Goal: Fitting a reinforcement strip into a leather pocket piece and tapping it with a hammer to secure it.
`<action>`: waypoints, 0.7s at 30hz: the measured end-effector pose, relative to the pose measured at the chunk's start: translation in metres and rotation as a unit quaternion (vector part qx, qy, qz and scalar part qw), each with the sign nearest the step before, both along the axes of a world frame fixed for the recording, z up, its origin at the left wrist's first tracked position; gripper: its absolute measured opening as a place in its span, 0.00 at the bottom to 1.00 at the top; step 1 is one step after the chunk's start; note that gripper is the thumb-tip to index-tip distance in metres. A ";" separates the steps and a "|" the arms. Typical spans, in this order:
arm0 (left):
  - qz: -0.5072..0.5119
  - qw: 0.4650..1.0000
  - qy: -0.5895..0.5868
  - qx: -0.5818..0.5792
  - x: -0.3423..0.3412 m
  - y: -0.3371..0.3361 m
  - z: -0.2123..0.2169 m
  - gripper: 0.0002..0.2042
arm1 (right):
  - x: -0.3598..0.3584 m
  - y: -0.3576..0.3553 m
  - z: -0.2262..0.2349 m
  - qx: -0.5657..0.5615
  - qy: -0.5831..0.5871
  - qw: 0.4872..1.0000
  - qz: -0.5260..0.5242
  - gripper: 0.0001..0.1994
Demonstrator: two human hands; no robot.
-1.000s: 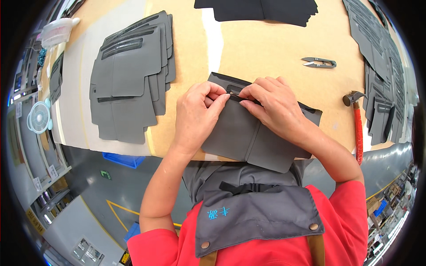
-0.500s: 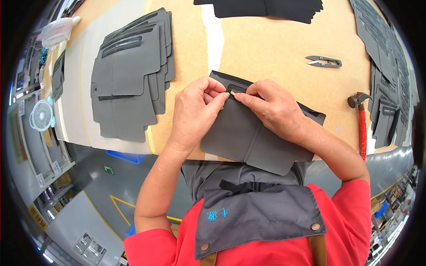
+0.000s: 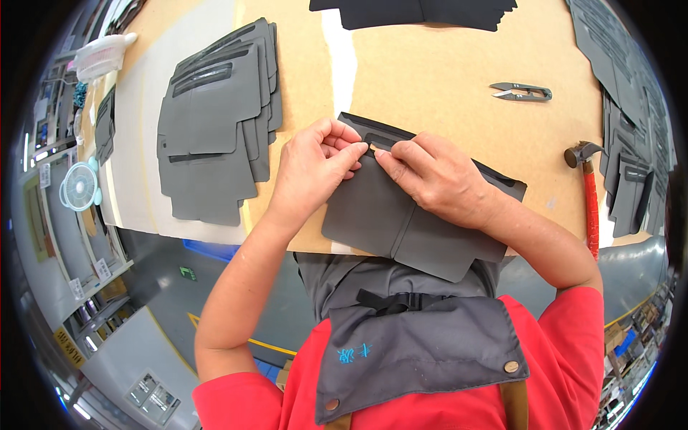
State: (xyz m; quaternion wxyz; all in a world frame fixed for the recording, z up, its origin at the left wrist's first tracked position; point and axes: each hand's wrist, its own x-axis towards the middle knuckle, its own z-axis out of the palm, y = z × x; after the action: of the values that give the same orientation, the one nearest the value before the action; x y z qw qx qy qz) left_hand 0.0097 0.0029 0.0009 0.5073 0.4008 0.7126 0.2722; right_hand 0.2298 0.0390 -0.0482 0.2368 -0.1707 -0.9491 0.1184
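A flat dark-grey panel (image 3: 367, 215) with a black strip along its far edge and a slot lies tilted across the table's near edge, its lower end overhanging. My left hand (image 3: 315, 168) is closed, thumb and forefinger pinching the panel's dark edging at the slot's left end. Just beside it, my right hand (image 3: 441, 179) lies over the panel, fingers curled and thumb tip pressed at the slot's edge. The two thumbs almost touch, and a small gap between them shows light. What the curled fingers cover underneath is hidden.
Overlapping grey panels (image 3: 208, 115) lie at the left, and more grey panels (image 3: 623, 107) line the right edge. Black pieces (image 3: 423, 11) sit at the far side. Thread snips (image 3: 522, 92) and a red-handled hammer (image 3: 590, 204) rest at the right. A small fan (image 3: 80, 185) stands left.
The view has shifted slightly. Both hands stay at the slot, with the left fingers a little more spread behind the pinch and the right forefinger drawn in more.
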 end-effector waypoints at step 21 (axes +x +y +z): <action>-0.048 0.991 0.008 -0.125 -0.004 0.019 0.010 0.10 | 0.000 -0.002 -0.002 0.004 -0.006 1.000 0.007 0.23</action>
State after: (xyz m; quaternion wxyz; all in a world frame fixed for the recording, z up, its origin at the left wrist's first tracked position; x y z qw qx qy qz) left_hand 0.0056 0.0224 0.0107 0.5607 0.3699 0.7248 0.1529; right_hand 0.2301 0.0375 -0.0499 0.2312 -0.1642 -0.9520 0.1155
